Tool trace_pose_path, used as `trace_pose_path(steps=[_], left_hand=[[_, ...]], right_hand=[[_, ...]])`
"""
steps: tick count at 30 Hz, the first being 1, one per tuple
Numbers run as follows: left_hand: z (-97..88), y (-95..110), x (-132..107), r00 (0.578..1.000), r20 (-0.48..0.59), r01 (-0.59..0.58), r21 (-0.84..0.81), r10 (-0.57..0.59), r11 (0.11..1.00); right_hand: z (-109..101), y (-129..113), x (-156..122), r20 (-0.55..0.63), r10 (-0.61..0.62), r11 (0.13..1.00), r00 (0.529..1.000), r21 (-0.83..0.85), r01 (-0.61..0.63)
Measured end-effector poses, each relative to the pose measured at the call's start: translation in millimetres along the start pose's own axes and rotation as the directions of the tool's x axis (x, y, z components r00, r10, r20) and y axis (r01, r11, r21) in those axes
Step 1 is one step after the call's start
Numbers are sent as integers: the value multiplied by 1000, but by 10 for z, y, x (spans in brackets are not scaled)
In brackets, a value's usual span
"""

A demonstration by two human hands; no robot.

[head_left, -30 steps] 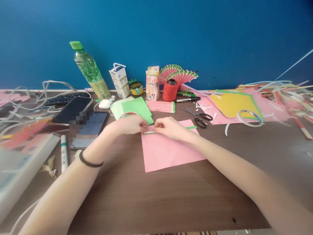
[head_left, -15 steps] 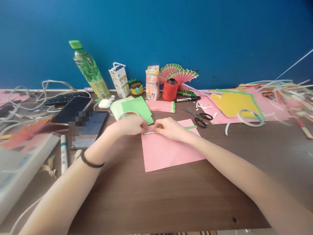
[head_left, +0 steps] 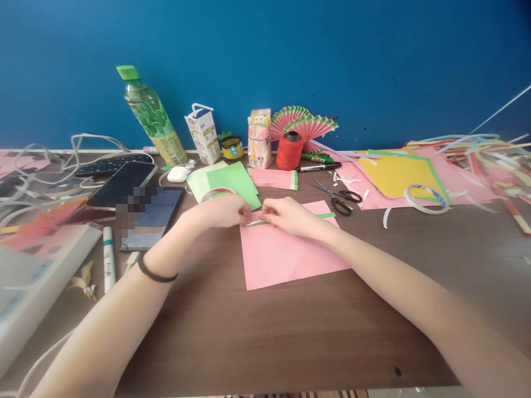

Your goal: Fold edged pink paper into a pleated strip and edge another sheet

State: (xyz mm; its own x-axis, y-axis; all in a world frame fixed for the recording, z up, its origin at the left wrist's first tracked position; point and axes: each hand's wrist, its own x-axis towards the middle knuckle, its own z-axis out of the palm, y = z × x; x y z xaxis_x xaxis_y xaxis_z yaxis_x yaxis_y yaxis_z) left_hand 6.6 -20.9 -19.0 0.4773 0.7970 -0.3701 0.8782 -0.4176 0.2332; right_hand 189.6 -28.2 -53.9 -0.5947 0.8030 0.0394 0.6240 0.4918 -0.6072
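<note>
A pink sheet of paper [head_left: 290, 257] lies flat on the brown desk, with a narrow green paper strip [head_left: 326, 215] along its far edge. Between my hands a thin white strip [head_left: 254, 223] shows over the green one. My right hand [head_left: 286, 216] pinches near this white strip, its fingers closed and its palm covering the middle of the green strip. At the sheet's far left corner, the curled fingers of my left hand [head_left: 233, 211] press down; what they hold is hidden. A tape roll [head_left: 218, 191] lies just behind my left hand on green paper [head_left: 234, 182].
Black-handled scissors [head_left: 339, 199] lie beyond the sheet, right of a pleated pink strip [head_left: 271, 178]. Behind stand red thread [head_left: 289, 152], a drink carton [head_left: 203, 135] and a leaning bottle [head_left: 153, 119]. Another tape roll [head_left: 426, 200] rests by yellow paper [head_left: 394, 174]. Phones [head_left: 122, 185] and cables fill the left.
Green now shows along the white strip between my hands, where only white over pink showed before. My right fingers have shifted very slightly; the sheet stays put.
</note>
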Motion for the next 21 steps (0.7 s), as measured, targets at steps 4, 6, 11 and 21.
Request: trace_pose_path(steps=[4, 6, 11, 21], left_hand=[[-12, 16, 2, 1000, 10, 24, 10, -24, 1000], [-16, 22, 3, 1000, 16, 25, 9, -25, 1000], [-25, 13, -3, 1000, 5, 25, 17, -25, 1000], [-37, 45, -29, 999, -8, 31, 17, -31, 999]], right_hand=[[6, 11, 0, -8, -4, 1000, 1000, 8, 4], [11, 21, 4, -2, -7, 1000, 1000, 6, 7], [12, 28, 10, -3, -4, 1000, 1000, -6, 4], [-10, 2, -5, 9, 17, 1000, 1000, -2, -17]])
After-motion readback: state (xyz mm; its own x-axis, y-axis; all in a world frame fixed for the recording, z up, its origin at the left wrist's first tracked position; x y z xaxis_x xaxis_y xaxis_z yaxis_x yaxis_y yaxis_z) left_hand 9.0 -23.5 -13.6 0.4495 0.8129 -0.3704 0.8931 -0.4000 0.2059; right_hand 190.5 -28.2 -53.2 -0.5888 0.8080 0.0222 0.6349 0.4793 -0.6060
